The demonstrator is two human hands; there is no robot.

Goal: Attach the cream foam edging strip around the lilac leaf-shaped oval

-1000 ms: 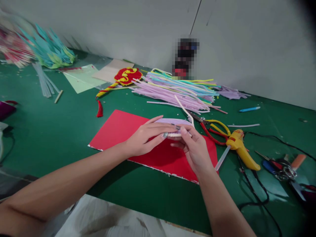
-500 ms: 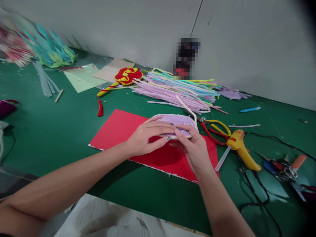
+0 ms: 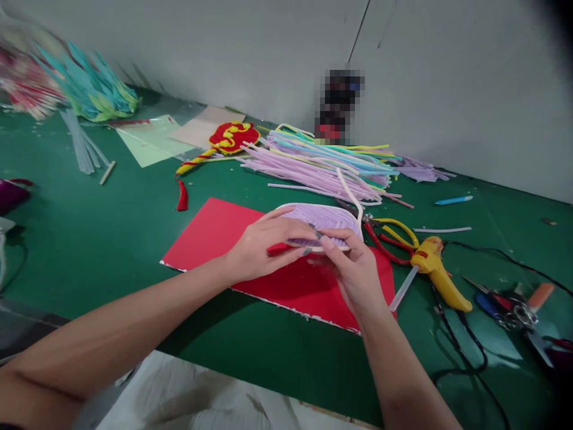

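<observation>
Panel (image 3: 323, 216) lilac-filled, cream-rimmed | cream tail (image 3: 350, 193) loose | left hand (image 3: 253, 248), right hand (image 3: 358, 272): fingers gripping panel | above red board (image 3: 203, 230), far edge

Purple bag (image 3: 12, 197) at far L edge of worktop (image 3: 111, 239), keys (image 3: 521, 313) w/ orange tag at R, blue pen (image 3: 453, 200) nr wall (image 3: 447, 89)

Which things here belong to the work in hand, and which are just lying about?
Likely in the work:
lilac piece, held by the left hand and right hand
cream strip at its edge
red board beneath
lilac stems, matching colour
glue gun, perhaps

Seemingly just lying about:
blue pen
tasselled ornament
turquoise bundle
</observation>
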